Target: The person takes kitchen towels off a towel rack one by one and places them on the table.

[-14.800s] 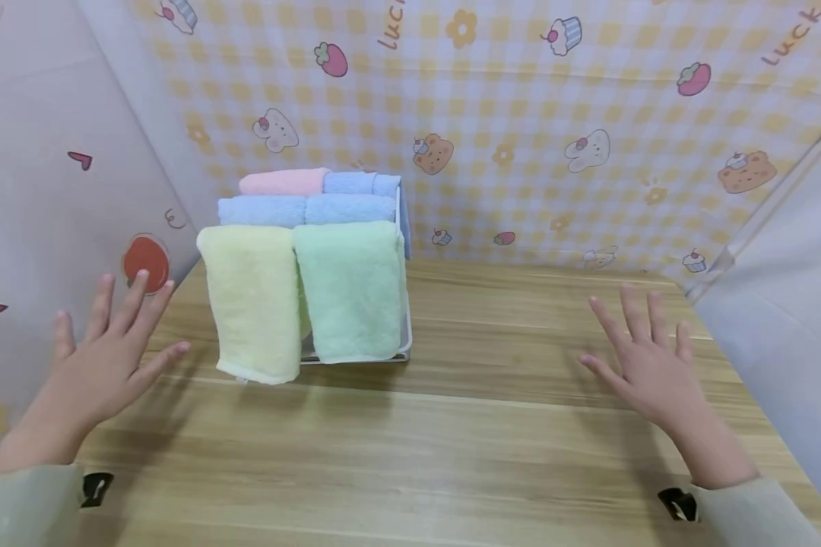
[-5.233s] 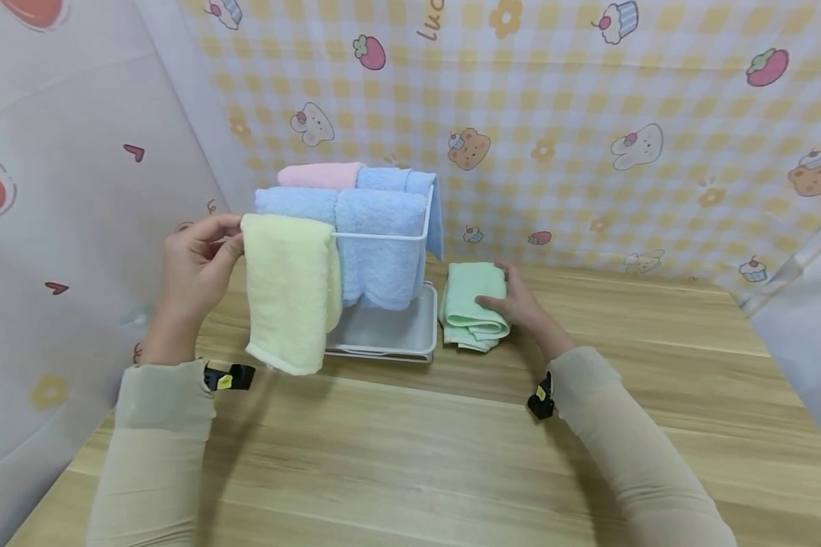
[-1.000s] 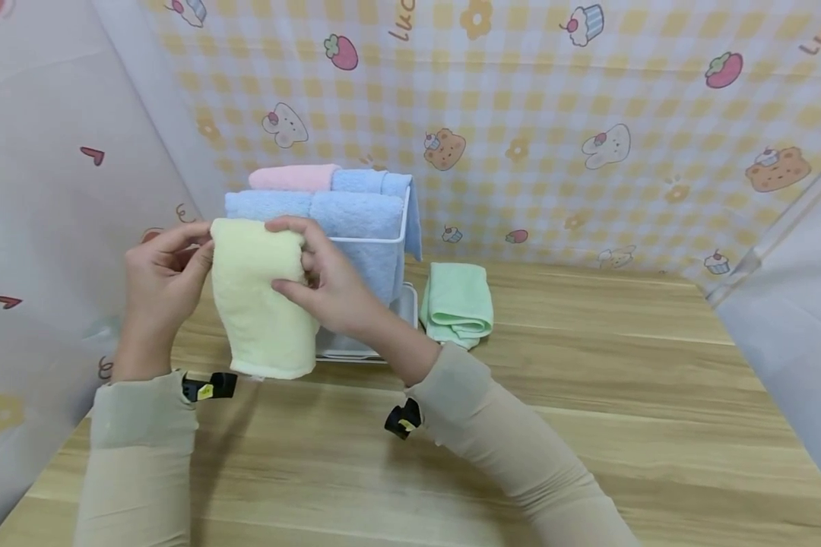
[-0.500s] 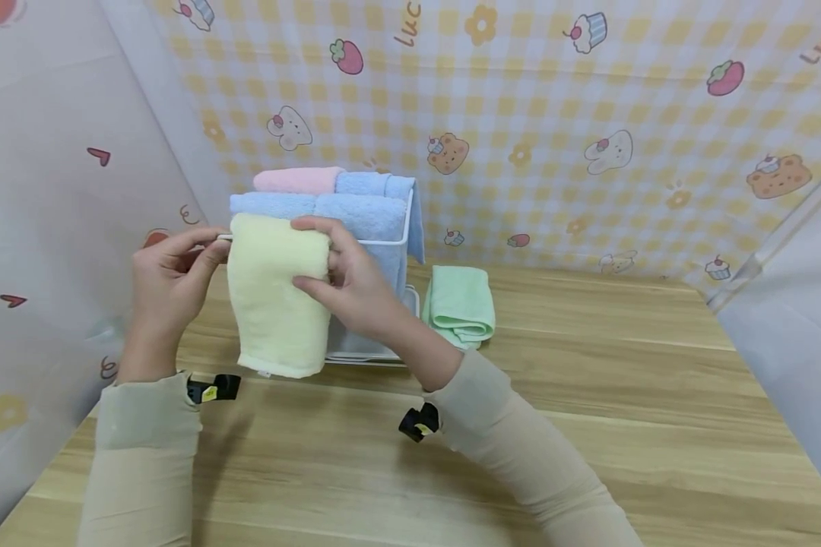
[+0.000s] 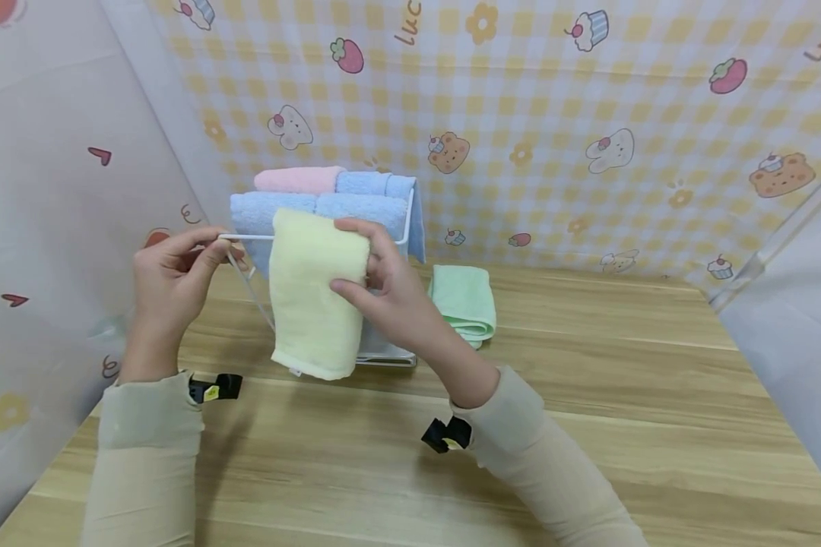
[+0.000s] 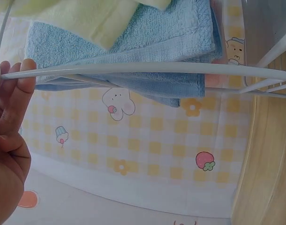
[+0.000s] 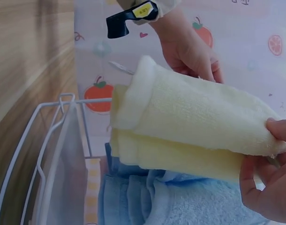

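My left hand (image 5: 171, 281) pinches the front left corner of a white wire rack (image 5: 253, 237). A pale yellow towel (image 5: 315, 296) hangs folded over the rack's front bar. My right hand (image 5: 397, 296) grips its upper right edge, thumb in front; in the right wrist view the towel's two layers (image 7: 190, 112) hang between the fingers and the rack. A light green towel (image 5: 464, 300) lies folded on the table to the right of the rack. In the left wrist view my fingertips (image 6: 26, 77) curl around the white bar.
Blue towels (image 5: 362, 209) hang on the rack's bars behind the yellow one, with a pink towel (image 5: 297, 179) at the back. A pale tray (image 5: 386, 351) forms the rack's base. The wooden table (image 5: 328, 471) meets a checked cloth wall (image 5: 520, 114) behind.
The green towel, first hanging on the front bar, now lies on the table. My right hand took hold of the yellow towel and has drawn it rightward along the bar, baring its left end.
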